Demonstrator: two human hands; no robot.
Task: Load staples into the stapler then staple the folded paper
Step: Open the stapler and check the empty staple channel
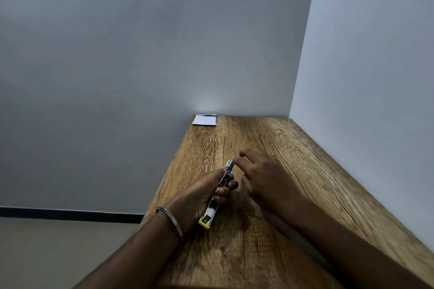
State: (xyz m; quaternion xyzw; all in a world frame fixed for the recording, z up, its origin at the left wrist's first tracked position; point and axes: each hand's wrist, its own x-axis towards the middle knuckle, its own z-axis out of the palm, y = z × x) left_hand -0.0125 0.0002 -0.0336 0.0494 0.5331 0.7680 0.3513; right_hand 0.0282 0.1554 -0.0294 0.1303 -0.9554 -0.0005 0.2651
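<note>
A small metal stapler [217, 197] with a yellow rear end lies lengthwise in my left hand [199, 197], whose fingers curl round its body above the wooden table [270, 230]. My right hand [260, 176] is just right of the stapler's front end, and one fingertip touches the metal tip. Whether it pinches anything there I cannot tell. The folded white paper [204, 120] lies flat at the table's far left corner against the wall, well beyond both hands. No staples show.
A grey wall runs along the table's back and a second wall along its right side. The table's left edge drops to the floor. A metal bangle [169, 219] sits on my left wrist.
</note>
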